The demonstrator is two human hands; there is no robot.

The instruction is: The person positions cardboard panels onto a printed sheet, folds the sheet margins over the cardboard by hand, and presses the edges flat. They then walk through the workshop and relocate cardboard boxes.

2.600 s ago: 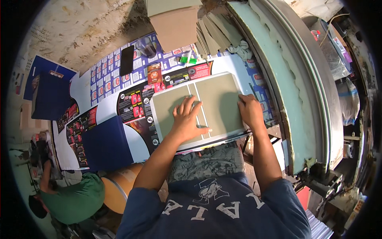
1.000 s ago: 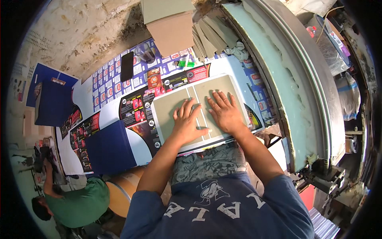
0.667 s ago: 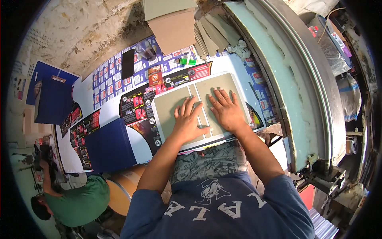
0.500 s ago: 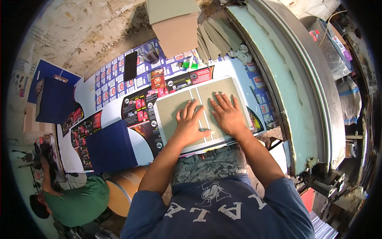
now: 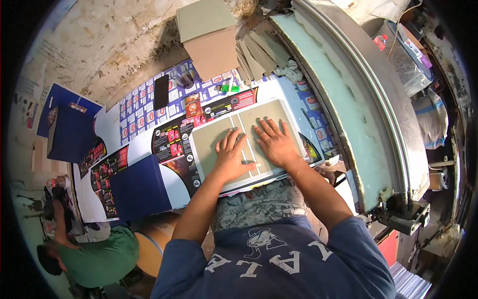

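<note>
Boards (image 5: 205, 147), two wide, one narrow, two hands (image 5: 277, 147)

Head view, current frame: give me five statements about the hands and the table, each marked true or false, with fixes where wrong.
1. The left hand rests on the grey-tan boards. True.
2. The right hand is clenched in a fist. False: the right hand lies palm down on the boards, fingers spread.
3. The clear glass is right of the black phone. True.
4. The tall tan stack stands at the table's near edge. False: the tall tan stack stands beyond the boards.
5. A person in green is at lower left. True.
</note>
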